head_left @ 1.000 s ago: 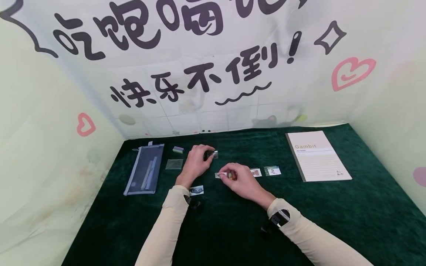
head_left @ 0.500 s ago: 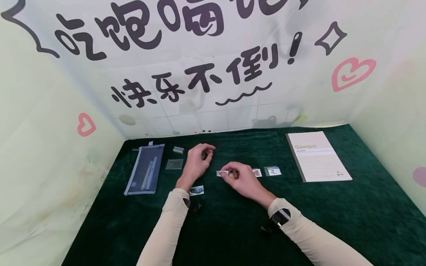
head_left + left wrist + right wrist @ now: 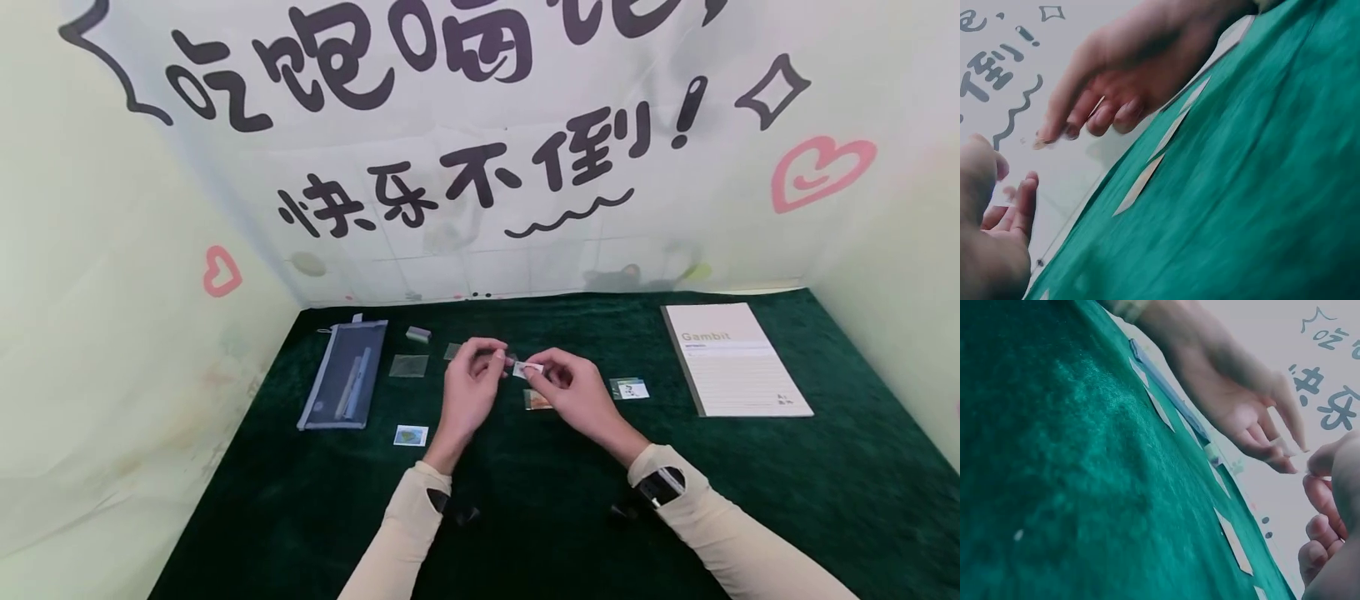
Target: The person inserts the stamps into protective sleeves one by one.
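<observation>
In the head view my right hand (image 3: 581, 383) pinches a small white-edged card (image 3: 528, 369) between thumb and fingertips, lifted off the cloth. My left hand (image 3: 472, 383) is close beside it, pinching a small clear plastic sleeve (image 3: 512, 360) that nearly meets the card. From the right wrist view, a translucent piece (image 3: 1282, 447) shows between the left thumb and fingers. An orange picture card (image 3: 536, 400) lies under the right fingers. Left of the left wrist is a card with a green picture (image 3: 410, 436). A sleeved card (image 3: 630, 388) lies right of the right hand.
Clear sleeves lie on the dark green cloth, one flat sleeve (image 3: 408, 366) and another sleeve (image 3: 452, 352) partly behind the left hand. An eraser (image 3: 418, 334) and a mesh zip pouch (image 3: 345, 375) with pens are at left. A notebook (image 3: 738, 358) lies at right.
Both hands have come together; the right hand has raised the card, and the left hand has moved right with the sleeve. The green picture card has come into sight. The head view has shifted slightly.
</observation>
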Demonstrator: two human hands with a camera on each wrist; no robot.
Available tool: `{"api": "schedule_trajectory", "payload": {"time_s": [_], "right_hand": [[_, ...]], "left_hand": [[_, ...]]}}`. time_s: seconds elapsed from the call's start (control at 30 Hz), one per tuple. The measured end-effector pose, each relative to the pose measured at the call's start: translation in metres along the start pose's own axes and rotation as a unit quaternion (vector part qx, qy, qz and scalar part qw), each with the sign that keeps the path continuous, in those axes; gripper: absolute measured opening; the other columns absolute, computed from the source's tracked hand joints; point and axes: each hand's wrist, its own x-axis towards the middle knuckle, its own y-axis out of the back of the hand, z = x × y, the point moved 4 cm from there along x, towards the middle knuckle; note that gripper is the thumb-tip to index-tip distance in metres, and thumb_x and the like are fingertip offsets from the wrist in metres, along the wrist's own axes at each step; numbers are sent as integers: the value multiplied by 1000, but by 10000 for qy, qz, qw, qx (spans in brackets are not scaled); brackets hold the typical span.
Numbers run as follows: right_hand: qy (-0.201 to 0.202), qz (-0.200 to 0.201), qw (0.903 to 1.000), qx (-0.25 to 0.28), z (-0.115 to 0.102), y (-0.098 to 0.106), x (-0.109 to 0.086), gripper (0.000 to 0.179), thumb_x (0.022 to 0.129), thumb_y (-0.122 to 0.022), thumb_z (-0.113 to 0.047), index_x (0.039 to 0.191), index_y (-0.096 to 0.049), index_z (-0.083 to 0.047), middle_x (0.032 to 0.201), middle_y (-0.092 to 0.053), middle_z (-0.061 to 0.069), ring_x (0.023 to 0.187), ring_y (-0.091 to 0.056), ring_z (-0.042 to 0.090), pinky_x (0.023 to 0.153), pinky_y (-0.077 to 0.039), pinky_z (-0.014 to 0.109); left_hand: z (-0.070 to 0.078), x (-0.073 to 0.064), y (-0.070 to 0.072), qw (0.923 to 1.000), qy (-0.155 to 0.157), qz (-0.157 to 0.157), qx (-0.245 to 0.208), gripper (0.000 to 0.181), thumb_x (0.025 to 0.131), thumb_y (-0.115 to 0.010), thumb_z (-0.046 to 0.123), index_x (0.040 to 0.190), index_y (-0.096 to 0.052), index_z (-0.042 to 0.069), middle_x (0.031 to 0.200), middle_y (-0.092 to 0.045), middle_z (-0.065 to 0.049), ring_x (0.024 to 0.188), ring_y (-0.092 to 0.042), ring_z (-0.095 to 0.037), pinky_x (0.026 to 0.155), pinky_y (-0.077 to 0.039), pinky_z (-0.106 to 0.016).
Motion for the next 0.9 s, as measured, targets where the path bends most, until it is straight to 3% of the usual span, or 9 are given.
{"api": "schedule_trajectory", "payload": {"time_s": [0.1, 0.33, 0.47, 0.67, 0.9], "right_hand": [[7, 6, 9999, 111, 0, 8, -6, 18, 107, -70, -42, 118, -75, -28, 85, -63, 3, 70, -58, 23, 60, -48, 28], [183, 35, 9990, 418, 12, 20, -18, 16, 108, -70, -33, 117, -74, -20, 87, -71, 8, 69, -61, 22, 62, -52, 27], [219, 171, 9976, 635, 22, 23, -20, 15, 109, -69, -28, 113, -74, -15, 86, -71, 10, 67, -60, 24, 60, -50, 27], [276, 276, 9953, 885, 27, 24, -20, 15, 109, -68, -25, 108, -72, -11, 85, -70, 12, 62, -58, 19, 56, -50, 28], [481, 471, 9908, 1176, 28, 27, -22, 13, 109, -68, -18, 114, -71, -6, 91, -75, 17, 58, -60, 20, 52, -54, 29]], "left_hand": [[0, -9, -8, 9992, 125, -63, -377, 24, 109, -67, 22, 129, -66, 8, 128, -71, -11, 108, -76, -21, 91, -64, -27], [-8, -23, -23, 9972, 156, -164, -713, 28, 105, -74, 27, 130, -68, 16, 123, -79, -9, 107, -77, -20, 95, -64, -27], [-15, -25, -27, 9969, 194, -333, -687, 29, 105, -75, 30, 127, -70, 11, 121, -79, -9, 103, -77, -22, 91, -65, -27], [-18, -27, -31, 9962, 183, -476, -703, 26, 105, -74, 34, 123, -72, 15, 117, -80, -5, 101, -78, -28, 89, -66, -29], [-21, -28, -32, 9964, 298, -387, -692, 28, 104, -74, 35, 122, -72, 13, 113, -80, -5, 95, -78, -22, 86, -67, -29]]}}
